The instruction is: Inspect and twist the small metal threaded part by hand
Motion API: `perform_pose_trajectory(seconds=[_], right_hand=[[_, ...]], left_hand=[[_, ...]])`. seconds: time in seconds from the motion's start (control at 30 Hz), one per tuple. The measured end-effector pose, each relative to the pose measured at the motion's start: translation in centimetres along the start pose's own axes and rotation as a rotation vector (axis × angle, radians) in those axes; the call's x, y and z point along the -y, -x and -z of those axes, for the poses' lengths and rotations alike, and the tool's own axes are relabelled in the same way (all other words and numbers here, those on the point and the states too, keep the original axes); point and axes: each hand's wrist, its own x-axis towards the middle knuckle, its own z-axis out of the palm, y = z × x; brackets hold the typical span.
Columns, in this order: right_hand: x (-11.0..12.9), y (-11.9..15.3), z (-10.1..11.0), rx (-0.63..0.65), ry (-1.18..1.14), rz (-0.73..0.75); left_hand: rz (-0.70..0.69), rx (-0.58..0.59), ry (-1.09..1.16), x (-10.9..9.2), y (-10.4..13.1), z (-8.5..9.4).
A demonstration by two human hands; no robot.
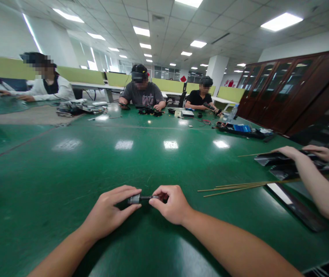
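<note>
A small silver-grey metal cylinder [135,199] with a thin dark shaft [145,197] lies sideways just over the green table, near its front middle. Round the cylinder close the fingers and thumb of my left hand [111,209]. My right hand [170,204] pinches the shaft's right end between thumb and fingertips. That end is partly hidden by the fingers, so its exact form cannot be made out.
At right, another person's hands [290,153] hold black folded pieces [282,165]. Thin brass-coloured rods [234,187] and a dark flat strip [294,206] lie nearby. Farther back are a black tray [241,130] of parts, a pile of devices [74,107] and several seated people.
</note>
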Motion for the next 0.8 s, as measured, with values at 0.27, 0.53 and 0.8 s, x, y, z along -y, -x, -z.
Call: perform_pose_trajectory(seconds=[0.27,0.53,0.8], right_hand=[[-0.15,0.08,0.00,-0.005,0.002,-0.012],[-0.18,0.07,0.06,-0.018,0.022,-0.016],[-0.31,0.01,0.12,-0.029,0.025,-0.014]], left_hand=[[-0.008,0.001,-0.001,0.26,-0.05,0.38],[0.007,0.004,-0.007,0.31,-0.14,0.58],[0.018,0.000,-0.019,0.51,-0.18,0.83]])
